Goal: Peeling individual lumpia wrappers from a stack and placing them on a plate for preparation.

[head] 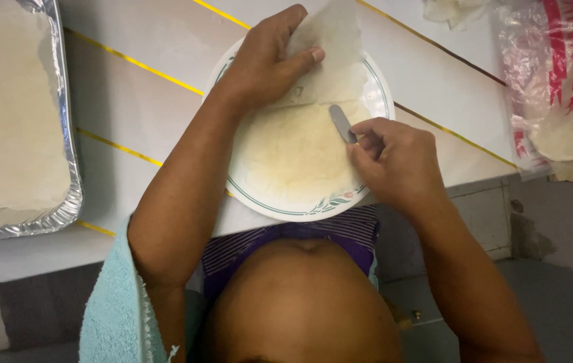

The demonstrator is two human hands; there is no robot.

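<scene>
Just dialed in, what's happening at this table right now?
A person is working on a thin, pale wrapper lying on a white plate. The left hand lifts and folds the wrapper's far edge, while the right hand holds a small metal blade against the sheet. A foil tray sits to the left, a plastic bag to the right.

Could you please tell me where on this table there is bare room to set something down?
The table is bare between the foil tray and the plate, and between the plate and the plastic bag. The plate is crowded: the left hand holds a thin sheet, the right hand a knife.
</scene>
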